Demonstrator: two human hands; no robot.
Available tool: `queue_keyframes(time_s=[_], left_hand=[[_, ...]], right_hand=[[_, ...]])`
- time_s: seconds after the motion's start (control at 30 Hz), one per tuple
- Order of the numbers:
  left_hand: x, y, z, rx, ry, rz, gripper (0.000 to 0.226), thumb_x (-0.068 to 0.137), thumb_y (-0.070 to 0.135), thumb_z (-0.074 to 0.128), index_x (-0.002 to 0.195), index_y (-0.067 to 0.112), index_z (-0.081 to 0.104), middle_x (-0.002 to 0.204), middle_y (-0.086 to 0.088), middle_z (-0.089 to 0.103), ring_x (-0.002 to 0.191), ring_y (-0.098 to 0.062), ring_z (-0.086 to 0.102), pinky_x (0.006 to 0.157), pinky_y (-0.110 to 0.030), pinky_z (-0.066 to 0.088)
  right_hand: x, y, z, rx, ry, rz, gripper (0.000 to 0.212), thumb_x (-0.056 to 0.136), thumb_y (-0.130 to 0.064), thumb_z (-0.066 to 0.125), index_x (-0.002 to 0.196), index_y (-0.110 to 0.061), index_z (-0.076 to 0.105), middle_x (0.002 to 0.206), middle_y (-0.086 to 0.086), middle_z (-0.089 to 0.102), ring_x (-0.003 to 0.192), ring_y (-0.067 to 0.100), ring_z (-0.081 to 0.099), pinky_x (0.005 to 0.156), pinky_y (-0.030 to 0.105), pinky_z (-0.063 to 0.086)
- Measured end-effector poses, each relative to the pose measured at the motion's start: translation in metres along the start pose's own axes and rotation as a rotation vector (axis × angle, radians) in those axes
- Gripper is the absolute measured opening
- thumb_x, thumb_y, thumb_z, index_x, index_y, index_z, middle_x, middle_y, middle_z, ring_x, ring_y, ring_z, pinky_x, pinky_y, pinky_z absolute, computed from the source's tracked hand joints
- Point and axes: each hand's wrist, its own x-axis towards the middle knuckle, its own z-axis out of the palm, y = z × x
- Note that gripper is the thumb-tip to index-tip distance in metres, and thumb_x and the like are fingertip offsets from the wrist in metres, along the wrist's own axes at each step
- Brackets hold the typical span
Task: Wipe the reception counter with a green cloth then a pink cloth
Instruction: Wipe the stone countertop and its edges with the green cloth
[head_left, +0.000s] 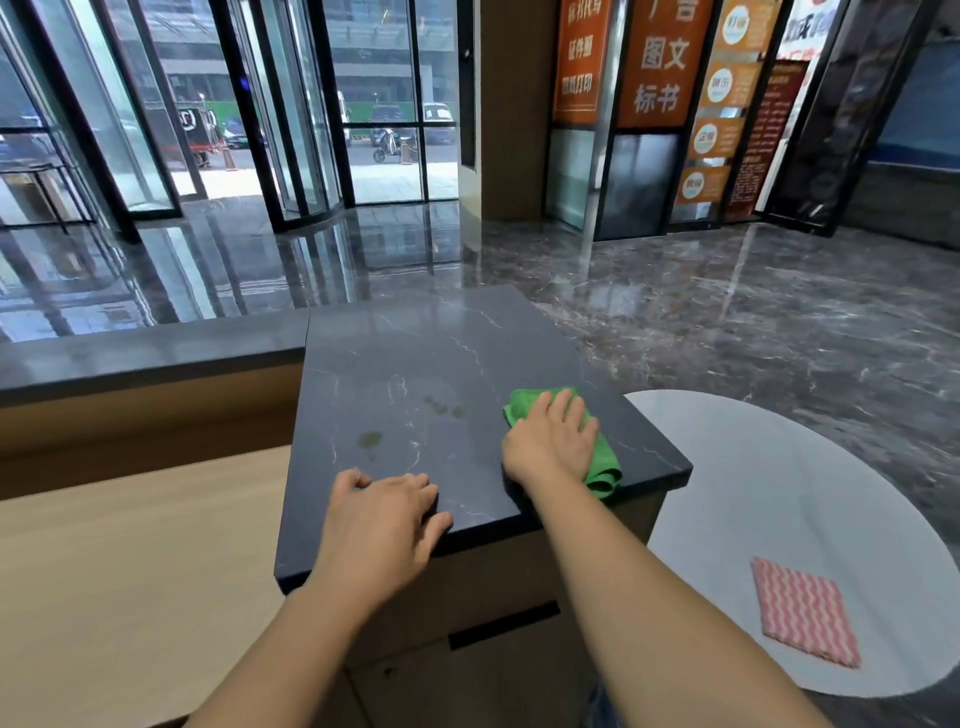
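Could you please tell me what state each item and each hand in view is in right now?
green cloth: crumpled, pressed flat on the counter under the right hand.
pink cloth: folded, lying untouched on the round white table.
reception counter: a few smudges left of the green cloth.
right hand: palm down on the green cloth, fingers spread.
left hand: empty, resting on the counter's near edge.

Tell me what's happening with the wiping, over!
Right hand flat on green cloth, pressing it on counter. Left hand bare, resting on near edge. Smudges unwiped. Pink cloth waiting on white table. Nothing blocking.
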Motion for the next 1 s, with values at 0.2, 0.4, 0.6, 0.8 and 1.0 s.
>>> queue_keyframes(time_s=[0.2,0.4,0.6,0.8,1.0], left_hand=[[-0.003,0.01,0.009,-0.032,0.022,-0.095,0.032,0.098,0.047,0.033,0.098,0.028,0.059,0.102,0.008,0.063,0.104,-0.01,0.061,0.088,-0.031,0.032],[0.0,0.017,0.009,-0.046,-0.035,-0.169,0.033,0.1,0.044,0.033,0.105,0.022,0.057,0.118,0.004,0.06,0.112,-0.017,0.061,0.079,-0.032,0.046],[-0.002,0.017,0.014,-0.196,-0.056,-0.212,0.037,0.101,0.038,0.039,0.126,0.017,0.056,0.136,-0.001,0.054,0.126,-0.018,0.051,0.098,-0.037,0.047],[0.004,0.01,0.014,-0.237,-0.102,-0.181,0.037,0.101,0.035,0.042,0.132,0.019,0.055,0.153,0.003,0.036,0.142,-0.011,0.029,0.107,-0.032,0.037],[0.001,0.011,0.012,-0.242,-0.064,-0.18,0.04,0.101,0.036,0.042,0.135,0.019,0.053,0.151,0.004,0.039,0.141,-0.009,0.031,0.105,-0.031,0.039]], right_hand=[[-0.038,-0.037,0.008,0.023,-0.038,-0.216,0.062,0.102,-0.03,0.027,0.156,-0.009,0.006,0.164,0.012,-0.002,0.15,0.028,-0.003,0.119,0.047,0.0],[-0.027,0.005,0.0,0.027,-0.059,-0.35,0.058,0.104,-0.034,0.024,0.157,-0.015,0.009,0.164,0.006,0.0,0.151,0.021,0.0,0.121,0.043,0.003],[0.018,0.077,-0.014,-0.036,-0.023,-0.2,0.058,0.099,-0.032,0.027,0.154,-0.013,0.02,0.162,0.009,0.013,0.149,0.024,0.012,0.119,0.045,0.016],[0.03,0.088,-0.021,-0.033,-0.041,-0.088,0.058,0.1,-0.029,0.025,0.155,-0.013,0.015,0.163,0.009,0.009,0.149,0.024,0.008,0.119,0.045,0.014],[-0.021,0.036,-0.003,-0.027,0.05,0.003,0.064,0.096,-0.03,0.034,0.155,-0.01,0.017,0.161,0.012,0.014,0.148,0.029,0.01,0.117,0.047,0.012]])
